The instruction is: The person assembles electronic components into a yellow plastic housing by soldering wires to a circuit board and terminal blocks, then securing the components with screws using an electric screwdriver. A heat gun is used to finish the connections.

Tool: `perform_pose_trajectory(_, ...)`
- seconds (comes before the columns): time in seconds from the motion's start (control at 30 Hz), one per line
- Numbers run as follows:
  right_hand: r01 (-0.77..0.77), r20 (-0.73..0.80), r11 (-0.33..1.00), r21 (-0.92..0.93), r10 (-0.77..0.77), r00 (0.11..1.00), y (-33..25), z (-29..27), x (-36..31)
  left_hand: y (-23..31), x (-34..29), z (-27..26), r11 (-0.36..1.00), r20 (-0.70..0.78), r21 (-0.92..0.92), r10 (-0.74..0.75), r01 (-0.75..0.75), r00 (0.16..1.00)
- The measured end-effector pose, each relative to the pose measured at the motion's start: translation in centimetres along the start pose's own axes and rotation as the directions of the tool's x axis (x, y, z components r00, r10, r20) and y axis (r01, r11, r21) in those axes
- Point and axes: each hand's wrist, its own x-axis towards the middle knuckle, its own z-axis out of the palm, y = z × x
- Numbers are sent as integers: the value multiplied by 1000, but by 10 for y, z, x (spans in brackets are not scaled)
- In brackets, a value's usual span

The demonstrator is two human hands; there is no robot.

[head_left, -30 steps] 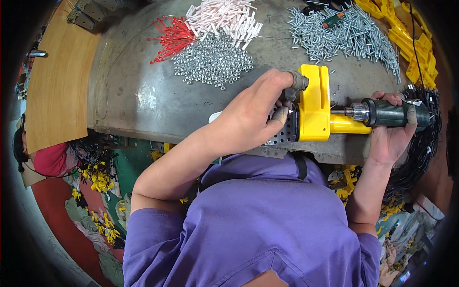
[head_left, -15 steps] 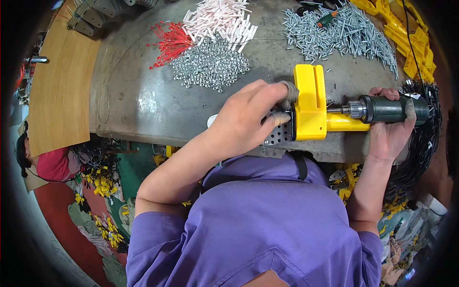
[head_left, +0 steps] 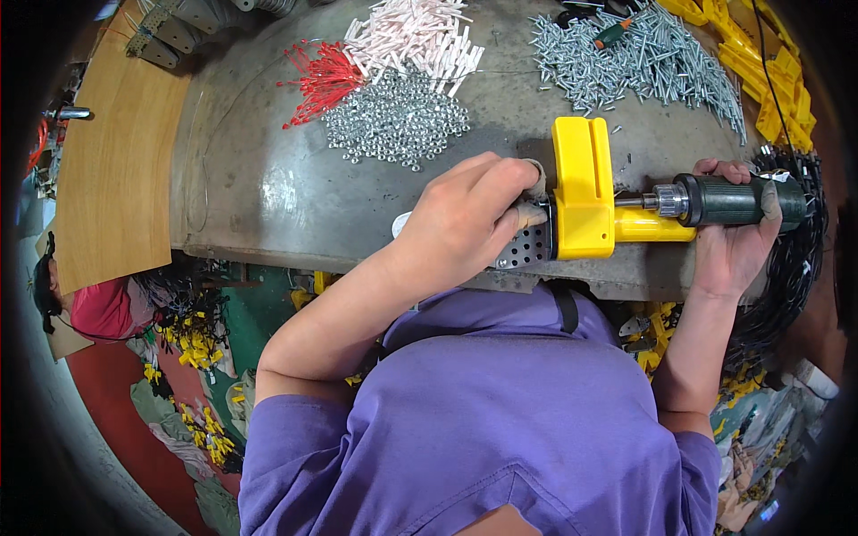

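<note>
My left hand [head_left: 469, 210] is closed at the left side of a yellow plastic housing [head_left: 584, 192], its thumb and fingers gripping the end by a perforated metal plate [head_left: 529, 250]. Worn coverings show on the fingertips. From the housing's right side a yellow tube-shaped handle [head_left: 657, 229] sticks out. My right hand [head_left: 737, 246] is wrapped round a dark green power screwdriver [head_left: 737, 201] lying level above that handle. Its chuck and bit point left, and the bit reaches the housing's right side. The exact spot where the bit meets a screw is hidden.
On the grey table [head_left: 241, 205] lie piles of metal nuts [head_left: 398, 121], red ties [head_left: 322, 85], whitish sticks [head_left: 416, 40] and screws [head_left: 643, 67]. Yellow parts [head_left: 760, 71] lie far right, above black cables [head_left: 791, 286]. A wooden board [head_left: 121, 170] borders the left; another person [head_left: 103, 308] sits beyond.
The whole view has shifted slightly. My left fingers sit a little further from the yellow housing's face; the screwdriver keeps its place against it.
</note>
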Motion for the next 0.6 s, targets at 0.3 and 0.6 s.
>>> perform_pose_trajectory(0.3, -2, 11, 1000, -3, 2, 1000, 0, 3, -2, 0, 7, -3, 993, -21, 89, 74, -72, 997)
perform_pose_trajectory(0.6, 13, 12, 1000, 18, -14, 1000, 4, 0, 0, 7, 8, -1, 996, 52, 59, 57, -61, 997)
